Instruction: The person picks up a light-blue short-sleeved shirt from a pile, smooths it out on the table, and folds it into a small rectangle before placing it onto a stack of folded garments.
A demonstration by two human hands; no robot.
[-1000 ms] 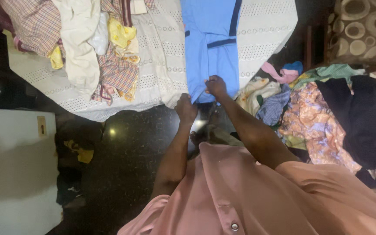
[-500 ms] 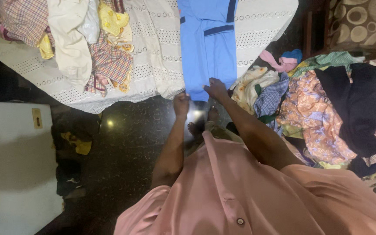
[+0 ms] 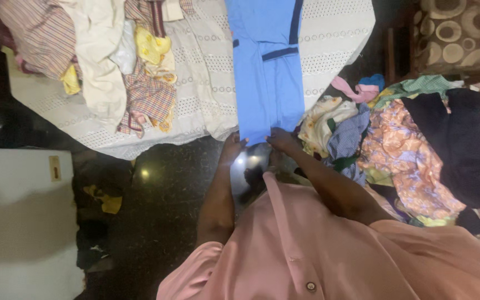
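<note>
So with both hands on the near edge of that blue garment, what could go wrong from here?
The blue garment overhangs the white cloth at its near edge, where the left hand and right hand grip it; a pull could drag it onto the dark floor. The heap of mixed clothes sits close beside the right hand, so a piece could snag or get swept along.

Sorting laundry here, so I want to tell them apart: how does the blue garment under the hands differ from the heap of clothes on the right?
The blue garment lies flat and smoothed on the white cloth; the heap of clothes is crumpled and piled. The blue garment is one plain colour with dark trim; the heap mixes floral, striped and black pieces. Both hands, left hand and right hand, rest at the blue garment's near edge, not on the heap.
</note>
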